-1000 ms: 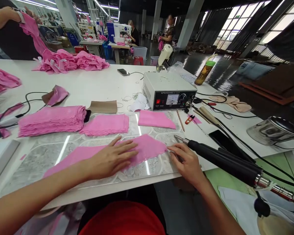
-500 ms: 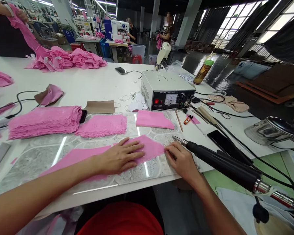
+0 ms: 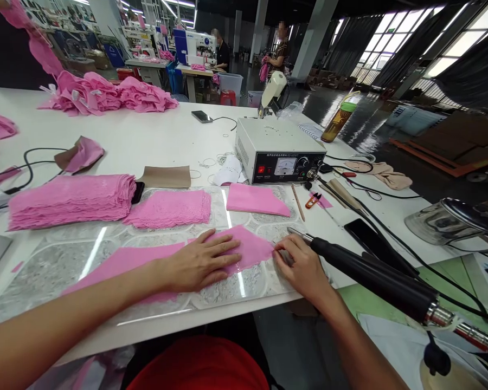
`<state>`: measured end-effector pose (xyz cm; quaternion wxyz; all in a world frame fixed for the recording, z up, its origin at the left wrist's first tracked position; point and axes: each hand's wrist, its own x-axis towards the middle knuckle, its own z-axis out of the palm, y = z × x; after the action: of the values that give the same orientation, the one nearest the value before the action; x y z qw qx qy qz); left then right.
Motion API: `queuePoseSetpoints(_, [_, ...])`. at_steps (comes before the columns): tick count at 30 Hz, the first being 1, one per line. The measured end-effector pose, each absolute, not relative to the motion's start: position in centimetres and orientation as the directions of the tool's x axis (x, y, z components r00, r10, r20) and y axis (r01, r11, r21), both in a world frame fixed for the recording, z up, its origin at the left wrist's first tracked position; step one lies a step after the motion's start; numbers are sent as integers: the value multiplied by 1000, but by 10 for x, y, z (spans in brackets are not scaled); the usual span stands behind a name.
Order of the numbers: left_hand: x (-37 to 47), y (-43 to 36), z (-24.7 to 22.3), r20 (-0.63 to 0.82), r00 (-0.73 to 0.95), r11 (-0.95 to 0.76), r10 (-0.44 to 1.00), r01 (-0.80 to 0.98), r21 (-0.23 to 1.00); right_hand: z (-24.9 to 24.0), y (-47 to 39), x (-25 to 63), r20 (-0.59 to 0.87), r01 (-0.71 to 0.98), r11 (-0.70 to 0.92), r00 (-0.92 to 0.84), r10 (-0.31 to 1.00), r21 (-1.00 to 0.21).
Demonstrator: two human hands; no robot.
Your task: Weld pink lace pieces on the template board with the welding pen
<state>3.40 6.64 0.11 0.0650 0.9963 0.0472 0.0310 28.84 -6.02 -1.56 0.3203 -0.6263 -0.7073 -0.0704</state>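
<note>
My left hand (image 3: pixel 203 262) lies flat with its fingers spread on a pink fabric piece (image 3: pixel 252 246), pressing it to the grey marble-patterned sheet (image 3: pixel 252 281). More pink fabric (image 3: pixel 126 262) runs out to the left under my forearm. At the piece's right tip, my right hand (image 3: pixel 299 262) is closed in a pinch. A thin, pointed bit shows at its fingertips, but most of what it holds is hidden. Just beyond that hand is the metal tip of a black-handled pen-shaped tool (image 3: pixel 370 276) on a jointed arm.
Behind are a folded pink piece (image 3: pixel 257 199), a lace stack (image 3: pixel 168 207) and a taller pink stack (image 3: pixel 73 200). A control box (image 3: pixel 284 151) stands farther back. Orange thread snips (image 3: pixel 313 200), a stick (image 3: pixel 298 203), a phone (image 3: pixel 372 244) and cables lie right. A co-worker handles pink fabric (image 3: pixel 40 46) far left.
Both my hands keep almost the same place on the fabric. The view has shifted slightly. At far left, the co-worker's hands and lifted pink fabric have moved up and left.
</note>
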Motion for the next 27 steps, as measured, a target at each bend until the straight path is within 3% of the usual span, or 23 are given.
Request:
queuePoseSetpoints(4, [34, 66, 1, 70, 993, -987, 95, 85, 138, -16, -65, 291, 518, 942, 151, 28, 855, -300])
queuePoseSetpoints(12, [34, 68, 1, 118, 991, -990, 71, 55, 129, -17, -64, 289, 562, 918, 223, 0, 827, -329])
queuePoseSetpoints(19, [34, 68, 3, 106, 992, -990, 72, 58, 129, -18, -58, 284, 532, 914, 132, 102, 841, -384])
queuePoseSetpoints(27, [34, 68, 2, 115, 990, -985, 78, 59, 161, -17, -54, 281, 547, 928, 144, 73, 834, -344])
